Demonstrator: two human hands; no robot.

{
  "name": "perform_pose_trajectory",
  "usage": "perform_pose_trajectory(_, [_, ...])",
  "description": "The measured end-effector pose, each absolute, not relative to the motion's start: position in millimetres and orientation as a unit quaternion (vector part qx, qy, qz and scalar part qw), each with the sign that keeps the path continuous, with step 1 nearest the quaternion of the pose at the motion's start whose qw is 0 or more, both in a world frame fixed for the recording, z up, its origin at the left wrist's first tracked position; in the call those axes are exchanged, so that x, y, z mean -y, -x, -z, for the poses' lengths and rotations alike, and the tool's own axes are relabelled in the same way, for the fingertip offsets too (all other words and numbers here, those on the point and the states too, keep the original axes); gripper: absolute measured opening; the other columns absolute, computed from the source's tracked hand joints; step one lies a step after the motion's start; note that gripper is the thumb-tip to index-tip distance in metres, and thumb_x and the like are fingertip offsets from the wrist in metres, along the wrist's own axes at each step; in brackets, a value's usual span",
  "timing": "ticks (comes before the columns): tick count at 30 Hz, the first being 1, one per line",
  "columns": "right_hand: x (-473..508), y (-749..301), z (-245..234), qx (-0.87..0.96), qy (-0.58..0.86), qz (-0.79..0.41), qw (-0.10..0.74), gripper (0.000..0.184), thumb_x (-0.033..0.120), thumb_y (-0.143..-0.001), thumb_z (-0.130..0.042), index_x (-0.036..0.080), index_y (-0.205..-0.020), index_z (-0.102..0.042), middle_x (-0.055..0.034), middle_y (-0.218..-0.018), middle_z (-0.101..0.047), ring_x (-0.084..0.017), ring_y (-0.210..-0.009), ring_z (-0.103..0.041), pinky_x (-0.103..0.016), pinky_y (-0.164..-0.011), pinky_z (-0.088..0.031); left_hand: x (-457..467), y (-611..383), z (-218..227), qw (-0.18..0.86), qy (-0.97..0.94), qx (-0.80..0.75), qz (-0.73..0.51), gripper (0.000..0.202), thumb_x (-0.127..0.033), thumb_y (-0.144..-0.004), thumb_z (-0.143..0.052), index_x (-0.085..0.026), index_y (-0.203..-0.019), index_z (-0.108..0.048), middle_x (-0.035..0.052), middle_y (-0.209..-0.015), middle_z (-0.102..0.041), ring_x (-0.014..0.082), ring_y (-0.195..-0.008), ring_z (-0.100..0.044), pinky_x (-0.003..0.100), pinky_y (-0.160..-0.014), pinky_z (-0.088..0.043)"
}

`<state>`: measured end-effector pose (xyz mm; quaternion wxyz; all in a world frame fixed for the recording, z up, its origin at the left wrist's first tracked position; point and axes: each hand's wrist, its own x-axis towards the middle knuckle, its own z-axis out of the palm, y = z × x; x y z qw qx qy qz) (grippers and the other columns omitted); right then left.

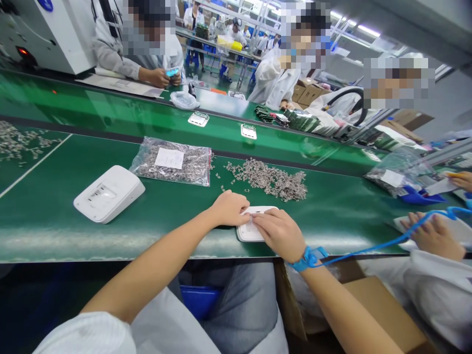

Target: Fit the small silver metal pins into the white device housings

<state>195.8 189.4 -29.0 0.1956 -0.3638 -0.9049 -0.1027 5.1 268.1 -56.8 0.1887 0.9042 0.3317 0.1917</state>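
Note:
A white plastic casing [254, 236] lies on the green work surface close in front of me. My left hand [229, 208] is closed at its left edge, with the thumb pressing on its face. My right hand [280, 234] wears a blue wrist strap and reaches over the casing from the right. Its fingers are drawn together near the left thumb; anything small between them is hidden. Just beyond the hands lies a loose pile of small metal clips [271, 179]. A second white casing [110, 193] rests farther left.
A clear bag of metal parts [171, 160] with a white label lies behind the left casing. The blue strap cord [383, 242] runs right, past a neighbour's hand [435, 233]. Across the belt [136, 115], which carries white parts [198, 118], other people sit working.

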Motion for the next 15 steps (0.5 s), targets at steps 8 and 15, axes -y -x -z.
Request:
perform_pose_trajectory(8, [-190.7,-193.6,28.6,0.911,0.361,0.112,0.162,0.02,0.009,-0.097,-0.049,0.012,-0.099,-0.068,-0.0092,-0.102,-0.071,-0.023,-0.083,-0.055,-0.038,-0.076,-0.042,-261.3,-11.5,55.9,0.125,-0.909,-0.357,-0.176,0.026,-0.036,-0.083,-0.056,-0.017,-0.065,-0.057,0.0028,-0.076,-0.064,0.019,-0.075,-0.06,0.034,-0.065,-0.027])
perform_pose_trajectory(15, [-190.4,-194.0,31.9,0.917,0.351,0.115,0.148,0.024,0.008,-0.098,-0.045,0.013,-0.101,-0.068,-0.0107,-0.103,-0.07,-0.022,-0.084,-0.054,-0.038,-0.079,-0.044,-260.7,-11.1,55.3,0.094,-0.917,-0.351,-0.165,0.025,-0.035,-0.085,-0.053,-0.017,-0.071,-0.062,0.0049,-0.08,-0.067,0.0211,-0.079,-0.063,0.034,-0.067,-0.031])
